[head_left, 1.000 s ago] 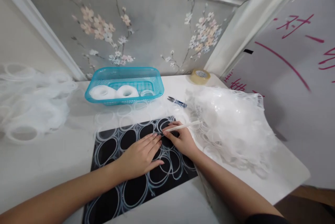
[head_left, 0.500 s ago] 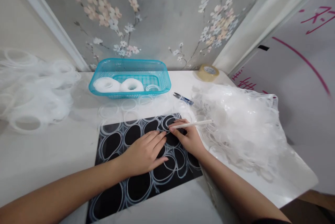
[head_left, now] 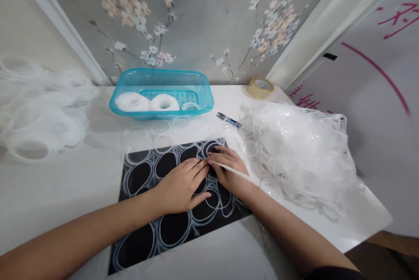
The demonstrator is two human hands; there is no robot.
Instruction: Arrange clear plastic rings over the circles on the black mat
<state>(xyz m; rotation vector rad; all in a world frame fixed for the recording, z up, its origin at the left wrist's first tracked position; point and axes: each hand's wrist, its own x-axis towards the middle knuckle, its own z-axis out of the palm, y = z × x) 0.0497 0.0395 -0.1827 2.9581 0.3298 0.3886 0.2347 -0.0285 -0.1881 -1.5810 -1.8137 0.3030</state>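
Observation:
A black sheet (head_left: 135,245) lies on the table under translucent plastic with several ring outlines. My left hand (head_left: 183,186) rests flat on it, fingers stretched toward its upper middle and thumb apart. Close to those fingertips, my right hand (head_left: 233,179) pinches a thin white stick (head_left: 234,171) between thumb and fingers, its tip by the left fingertips. The stick's other end slants down to the right over the back of the hand. Its tip and whatever it touches are too small to make out.
A blue basket (head_left: 205,80) holding white rings stands behind the sheet. Small blue-handled snips (head_left: 229,120) and a tape roll (head_left: 260,88) lie at the back right. Piles of translucent rings sit right (head_left: 301,157) and left (head_left: 46,114). A whiteboard (head_left: 376,140) borders the right.
The white stick has swung in my right hand, its free end now slanting downward instead of slightly upward. The right fingers have spread and shifted a little. My left hand stays nearly in place.

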